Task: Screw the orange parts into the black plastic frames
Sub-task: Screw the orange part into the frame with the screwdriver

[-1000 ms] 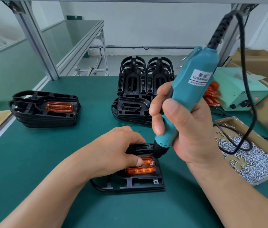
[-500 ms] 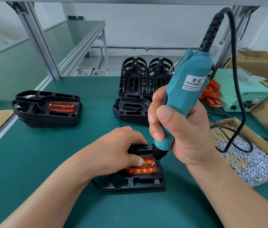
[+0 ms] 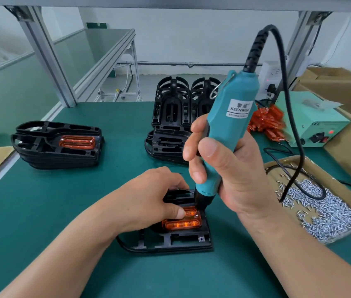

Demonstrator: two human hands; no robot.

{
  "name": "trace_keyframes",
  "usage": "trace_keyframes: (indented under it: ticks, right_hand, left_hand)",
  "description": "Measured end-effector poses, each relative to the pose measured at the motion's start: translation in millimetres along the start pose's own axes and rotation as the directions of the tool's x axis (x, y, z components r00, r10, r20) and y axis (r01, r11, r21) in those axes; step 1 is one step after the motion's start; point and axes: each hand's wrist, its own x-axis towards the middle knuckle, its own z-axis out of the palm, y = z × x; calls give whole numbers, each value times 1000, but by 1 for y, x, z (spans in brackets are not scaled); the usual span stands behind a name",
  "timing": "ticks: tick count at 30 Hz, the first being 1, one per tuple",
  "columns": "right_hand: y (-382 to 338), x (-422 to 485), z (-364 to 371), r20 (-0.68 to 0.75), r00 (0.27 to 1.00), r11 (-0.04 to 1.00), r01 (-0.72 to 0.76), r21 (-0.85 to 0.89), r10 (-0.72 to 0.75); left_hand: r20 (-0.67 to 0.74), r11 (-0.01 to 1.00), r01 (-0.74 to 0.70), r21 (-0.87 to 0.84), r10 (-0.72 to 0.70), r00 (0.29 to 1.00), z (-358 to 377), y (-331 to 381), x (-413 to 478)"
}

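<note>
Item: orange translucent plastic part [image 3: 182,222], oblong, seated in a black plastic frame [image 3: 170,243] that lies flat on the green surface [image 3: 41,211], directly below the person and between the two hands. Long axis: left to right across the view. Fixing point: a small bright screw [image 3: 196,215] at the part's far right corner, the end nearer the right hand. Left hand [image 3: 148,198]: set to the left of the part, thumb laid flat on its left half and pressing down, fingers curled over the frame's far edge with their tips hidden. Right hand [image 3: 232,168]: wrapped round the barrel of a teal electric screwdriver [image 3: 228,130], thumb on the near side, wrist to the right of the frame. The driver stands nearly upright, its top leaning right and away, its black nose directly over the screw. The bit itself is hidden, so it is probably engaged, but contact cannot be confirmed. Judgement: the coming move is a straight push down along the driver's axis, the left hand countering any twist of the part. Near right: cardboard tray of loose silver screws [image 3: 331,209].
</note>
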Motion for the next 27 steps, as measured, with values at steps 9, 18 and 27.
trace_keyframes:
  ticks: [9,18,27]
  right_hand:
    - [-22,2,-3,-94,980,984,178,21,-175]
    - [-55,2,-63,-430,857,954,298,-33,-283]
    - [-82,0,-112,-682,584,872,459,-169,-439]
  left_hand:
    - [-22,998,-47,37,48,999,2,-5,0]
    - [8,996,-63,64,63,998,-1,-6,-3]
    - [-241,989,-138,-51,122,963,10,27,8]
